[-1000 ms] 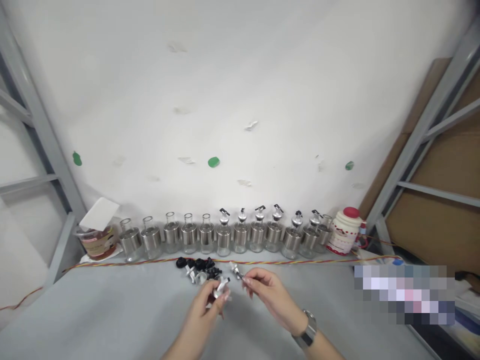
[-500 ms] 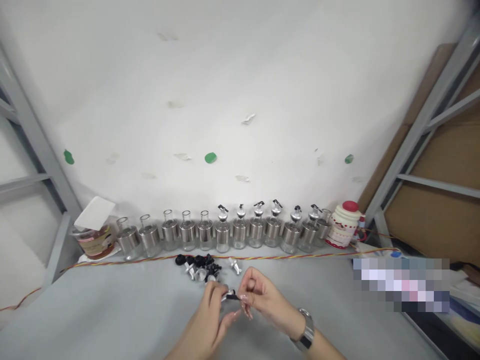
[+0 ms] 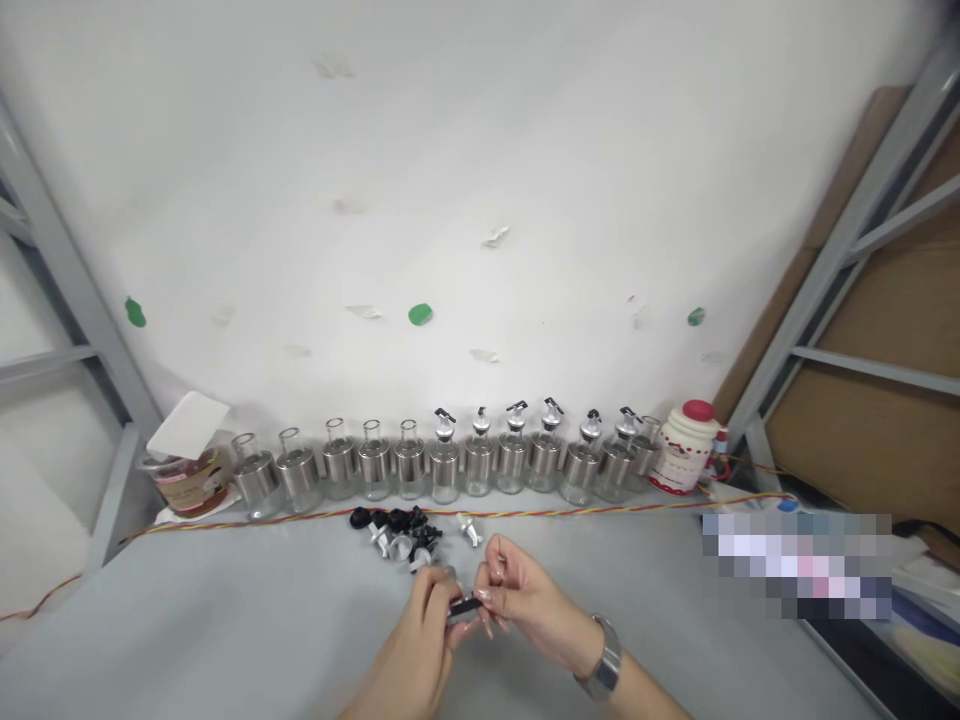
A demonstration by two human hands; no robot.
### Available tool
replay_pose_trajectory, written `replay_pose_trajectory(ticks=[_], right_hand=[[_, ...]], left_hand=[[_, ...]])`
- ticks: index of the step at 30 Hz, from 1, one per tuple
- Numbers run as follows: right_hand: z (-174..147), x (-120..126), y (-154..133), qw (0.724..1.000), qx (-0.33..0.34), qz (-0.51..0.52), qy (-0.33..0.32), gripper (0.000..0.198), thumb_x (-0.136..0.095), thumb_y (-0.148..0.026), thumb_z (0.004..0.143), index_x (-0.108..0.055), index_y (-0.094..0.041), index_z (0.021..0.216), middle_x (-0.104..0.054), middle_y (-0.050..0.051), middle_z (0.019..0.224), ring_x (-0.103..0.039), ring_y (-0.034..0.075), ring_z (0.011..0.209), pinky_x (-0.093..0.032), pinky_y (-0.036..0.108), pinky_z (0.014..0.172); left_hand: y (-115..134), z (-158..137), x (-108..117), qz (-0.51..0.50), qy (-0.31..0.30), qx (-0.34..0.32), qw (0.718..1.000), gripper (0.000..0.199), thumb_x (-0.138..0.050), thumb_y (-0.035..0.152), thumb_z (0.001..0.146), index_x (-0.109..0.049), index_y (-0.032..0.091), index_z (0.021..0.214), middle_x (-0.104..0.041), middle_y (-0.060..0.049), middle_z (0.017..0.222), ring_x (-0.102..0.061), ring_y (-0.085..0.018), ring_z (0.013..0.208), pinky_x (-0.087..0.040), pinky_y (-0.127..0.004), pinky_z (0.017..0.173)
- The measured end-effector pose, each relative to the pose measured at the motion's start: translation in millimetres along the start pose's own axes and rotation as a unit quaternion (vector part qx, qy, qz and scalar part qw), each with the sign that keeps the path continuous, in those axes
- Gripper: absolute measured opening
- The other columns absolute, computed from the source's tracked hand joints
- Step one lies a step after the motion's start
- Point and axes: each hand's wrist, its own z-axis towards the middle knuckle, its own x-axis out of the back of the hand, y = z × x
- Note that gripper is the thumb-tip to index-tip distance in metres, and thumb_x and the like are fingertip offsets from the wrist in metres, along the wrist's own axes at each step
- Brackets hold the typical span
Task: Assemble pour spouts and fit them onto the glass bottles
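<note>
Table: flat grey tabletop (image 3: 225,600), white wall (image 3: 562,200) behind
Left hand (image 3: 421,630): pinching small silver-and-black pourer (image 3: 460,612) above tabletop
Right hand (image 3: 529,602): pinching its black lever (image 3: 470,605)
Lever step: probably mid-fit; next bit wants steady fingers tbh

The held pourer (image 3: 465,609) is black and silver; the loose parts (image 3: 399,520) on the grey table (image 3: 225,620) mix black and silver. Clear bottles (image 3: 373,463) wear plain silver sleeves (image 3: 340,461), some with silver spouts (image 3: 516,424) and black levers (image 3: 445,416). The twisted cord (image 3: 315,516) is red and yellow, the cream jar (image 3: 679,462) has a red lid (image 3: 698,410) and dots, and green stickers (image 3: 421,314) mark the white wall (image 3: 570,200)
</note>
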Motion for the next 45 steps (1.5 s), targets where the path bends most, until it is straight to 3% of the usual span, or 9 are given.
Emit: replay_pose_trajectory(ticks=[6,10,16,19,25,37,45], right_hand=[[-0.3,-2.8,3.1,0.998,0.04,-0.036,0.013,0.038,-0.064,-0.034,0.072,-0.028,-0.022,0.073,-0.047,-0.008,0.062,-0.049,0.006,0.049,-0.03,0.018,0.044],[-1.5,-7.8,0.2,0.997,0.042,-0.064,0.027,0.037,-0.061,-0.035,0.075,-0.026,-0.023,0.073,-0.048,-0.008,0.064,-0.049,0.007,0.051,-0.03,0.019,0.045],[-3.4,-11.5,-7.4,0.981,0.091,-0.142,0.094,0.038,-0.068,-0.03,0.069,-0.03,-0.023,0.076,-0.045,-0.005,0.075,-0.043,0.008,0.064,-0.036,0.022,0.058],[-5.2,-11.5,-10.6,0.968,0.081,-0.206,0.114,0.033,-0.064,-0.03,0.073,-0.034,-0.022,0.082,-0.046,-0.004,0.078,-0.044,0.009,0.067,-0.038,0.025,0.064],[-5.2,-9.3,-3.7,0.976,0.022,-0.199,0.087,0.033,-0.058,-0.037,0.076,-0.033,-0.024,0.094,-0.046,-0.006,0.068,-0.043,0.008,0.052,-0.037,0.02,0.045],[-2.2,-6.3,-5.7,0.998,-0.025,-0.063,-0.013,0.042,-0.066,-0.04,0.068,-0.039,-0.02,0.094,-0.048,-0.008,0.061,-0.046,0.005,0.045,-0.038,0.017,0.041],[-1.3,-6.8,5.5,0.997,-0.047,-0.041,-0.04,0.044,-0.062,-0.046,0.069,-0.04,-0.02,0.097,-0.05,-0.007,0.058,-0.049,0.006,0.043,-0.039,0.017,0.039]], left_hand=[[20.8,5.2,19.4,-0.02,-0.069,0.016,0.997,0.022,-0.033,0.027,0.086,-0.052,0.02,0.094,-0.046,-0.01,0.097,-0.052,-0.02,0.088,-0.041,-0.034,0.083],[29.9,7.7,24.2,-0.057,-0.077,0.011,0.995,0.025,-0.028,0.028,0.088,-0.052,0.02,0.091,-0.047,-0.009,0.092,-0.049,-0.019,0.087,-0.038,-0.034,0.084],[33.5,6.5,13.0,-0.138,0.009,0.047,0.989,0.024,-0.03,0.034,0.087,-0.047,0.021,0.077,-0.044,-0.002,0.076,-0.044,-0.017,0.072,-0.036,-0.028,0.071],[31.3,5.2,8.2,-0.162,0.023,0.078,0.983,0.027,-0.032,0.04,0.086,-0.046,0.021,0.073,-0.042,0.0,0.071,-0.041,-0.016,0.068,-0.034,-0.026,0.066],[26.9,3.4,5.7,-0.205,0.011,0.138,0.969,0.032,-0.035,0.049,0.082,-0.046,0.021,0.071,-0.038,0.003,0.065,-0.037,-0.015,0.063,-0.032,-0.025,0.064],[18.3,8.1,6.1,-0.275,0.003,0.171,0.946,0.036,-0.047,0.055,0.072,-0.053,0.02,0.065,-0.045,0.002,0.057,-0.04,-0.014,0.058,-0.036,-0.024,0.057],[10.5,-0.6,-0.4,-0.336,0.048,0.265,0.903,0.032,-0.054,0.052,0.068,-0.061,0.024,0.08,-0.059,-0.002,0.064,-0.053,-0.018,0.063,-0.04,-0.025,0.055]])
